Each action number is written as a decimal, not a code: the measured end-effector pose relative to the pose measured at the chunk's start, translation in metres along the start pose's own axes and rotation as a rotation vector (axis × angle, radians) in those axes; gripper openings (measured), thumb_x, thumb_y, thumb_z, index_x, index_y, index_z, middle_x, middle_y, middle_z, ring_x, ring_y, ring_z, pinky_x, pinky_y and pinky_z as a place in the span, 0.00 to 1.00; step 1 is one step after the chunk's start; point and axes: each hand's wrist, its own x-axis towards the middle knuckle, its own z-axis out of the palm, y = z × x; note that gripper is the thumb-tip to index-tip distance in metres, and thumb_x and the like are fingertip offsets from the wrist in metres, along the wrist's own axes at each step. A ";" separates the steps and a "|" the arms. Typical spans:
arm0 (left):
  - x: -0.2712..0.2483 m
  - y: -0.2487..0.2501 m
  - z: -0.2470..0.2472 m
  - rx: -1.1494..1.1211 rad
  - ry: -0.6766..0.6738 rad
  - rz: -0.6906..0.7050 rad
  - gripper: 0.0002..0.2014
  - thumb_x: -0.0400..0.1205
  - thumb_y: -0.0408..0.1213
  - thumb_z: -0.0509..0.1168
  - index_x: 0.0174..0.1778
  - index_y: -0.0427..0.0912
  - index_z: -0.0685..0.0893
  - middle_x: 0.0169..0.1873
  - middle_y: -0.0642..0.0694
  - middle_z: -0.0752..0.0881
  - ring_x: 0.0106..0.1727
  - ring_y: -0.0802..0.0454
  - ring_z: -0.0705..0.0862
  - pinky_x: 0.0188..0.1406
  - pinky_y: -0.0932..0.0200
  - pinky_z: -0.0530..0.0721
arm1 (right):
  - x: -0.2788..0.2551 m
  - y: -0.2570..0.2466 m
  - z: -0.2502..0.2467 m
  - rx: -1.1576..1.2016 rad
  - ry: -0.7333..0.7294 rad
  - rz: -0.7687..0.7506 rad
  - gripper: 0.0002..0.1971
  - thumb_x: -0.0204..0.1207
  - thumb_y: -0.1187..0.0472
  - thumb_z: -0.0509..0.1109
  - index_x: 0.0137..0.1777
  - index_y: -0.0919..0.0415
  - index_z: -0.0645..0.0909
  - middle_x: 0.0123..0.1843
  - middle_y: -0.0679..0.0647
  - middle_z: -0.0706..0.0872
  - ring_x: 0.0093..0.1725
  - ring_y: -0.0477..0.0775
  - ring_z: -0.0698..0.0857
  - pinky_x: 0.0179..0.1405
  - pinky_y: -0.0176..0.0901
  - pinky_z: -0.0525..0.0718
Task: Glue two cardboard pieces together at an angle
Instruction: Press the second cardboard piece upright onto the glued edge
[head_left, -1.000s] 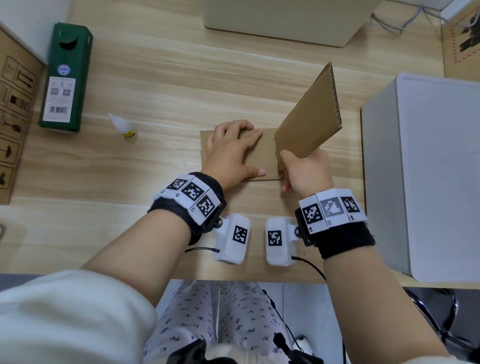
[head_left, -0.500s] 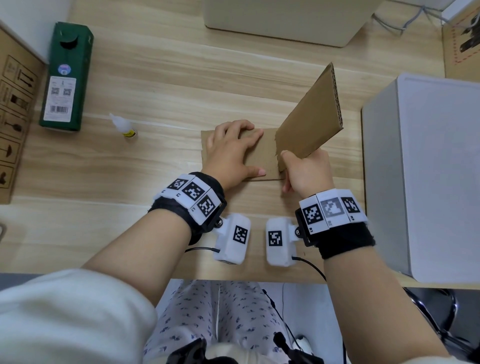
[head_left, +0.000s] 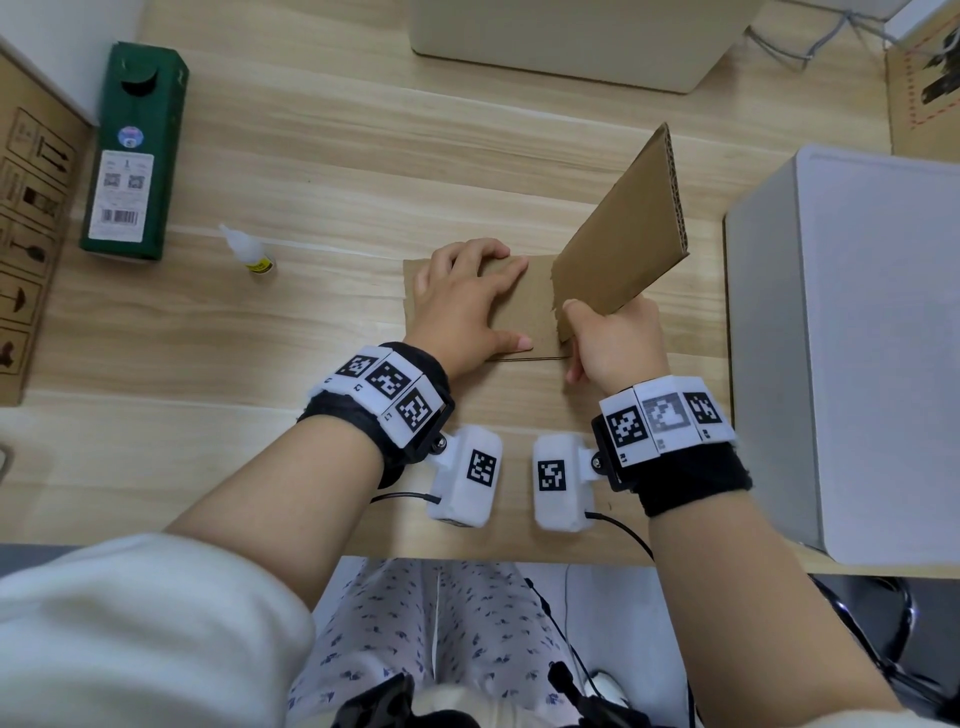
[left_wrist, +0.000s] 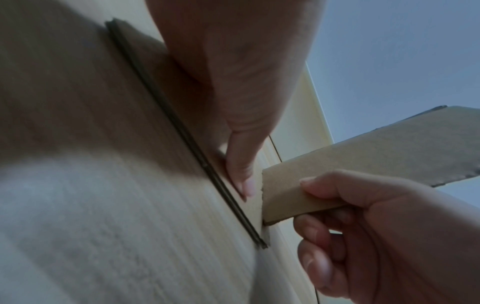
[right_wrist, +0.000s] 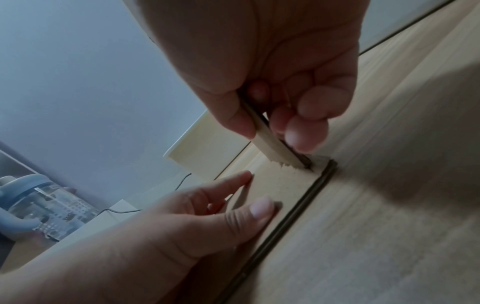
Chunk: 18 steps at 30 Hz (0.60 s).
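Observation:
A flat cardboard piece (head_left: 524, 306) lies on the wooden table, and my left hand (head_left: 462, 306) presses it down with straight, spread fingers (right_wrist: 228, 185). A second cardboard piece (head_left: 623, 234) stands tilted on the flat one's right end, its lower edge touching it. My right hand (head_left: 613, 338) pinches this standing piece (left_wrist: 363, 168) near its lower corner, thumb on one face and fingers on the other (right_wrist: 303, 131). The flat piece's near edge (left_wrist: 182, 131) shows as a dark line (right_wrist: 293, 216).
A small glue bottle (head_left: 249, 252) lies to the left on the table (head_left: 311, 171). A green carton (head_left: 132, 156) lies beyond it, a brown box (head_left: 26, 218) at the far left. A white box (head_left: 852, 338) stands close on the right, a beige one (head_left: 571, 36) at the back.

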 end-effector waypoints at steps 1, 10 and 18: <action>0.000 0.000 0.000 0.000 0.000 0.000 0.39 0.64 0.53 0.74 0.71 0.57 0.68 0.72 0.53 0.66 0.72 0.46 0.58 0.70 0.50 0.52 | 0.000 0.000 0.000 0.000 -0.001 0.001 0.15 0.69 0.58 0.59 0.32 0.72 0.78 0.22 0.60 0.78 0.24 0.61 0.81 0.39 0.53 0.85; 0.000 0.000 -0.001 -0.002 -0.001 0.001 0.39 0.64 0.53 0.74 0.71 0.57 0.68 0.72 0.53 0.66 0.73 0.47 0.57 0.70 0.50 0.52 | -0.001 -0.002 -0.001 -0.016 -0.019 0.003 0.16 0.68 0.57 0.59 0.32 0.72 0.77 0.24 0.62 0.79 0.32 0.67 0.84 0.43 0.56 0.86; 0.000 0.001 0.000 -0.008 0.002 -0.008 0.39 0.64 0.53 0.74 0.71 0.58 0.68 0.72 0.53 0.67 0.73 0.47 0.58 0.69 0.52 0.52 | -0.005 -0.006 -0.004 -0.035 -0.016 -0.009 0.10 0.64 0.54 0.59 0.28 0.59 0.73 0.29 0.63 0.82 0.41 0.69 0.85 0.49 0.59 0.85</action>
